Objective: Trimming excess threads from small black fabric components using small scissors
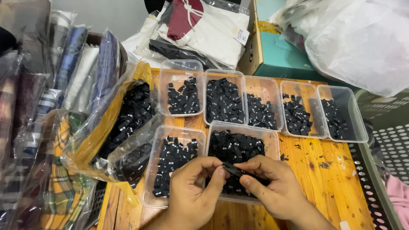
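Observation:
My left hand (194, 187) and my right hand (272, 187) meet over the near clear plastic tub (272, 135), both pinching one small black fabric label (235, 171) between thumbs and fingers. That tub is full of black labels with small white marks. Beside it on the left stands another clear tub (154, 170) of the same labels. Farther back, a row of several clear tubs (351, 106) holds more black labels, each tub partly filled.
A clear plastic bag (128, 123) of black labels lies at the left on the orange wooden table (324, 179). Folded fabrics in plastic sleeves (64, 85) pile up far left. Packed garments (204, 30), a teal box (277, 55) and a white bag (362, 38) crowd the back.

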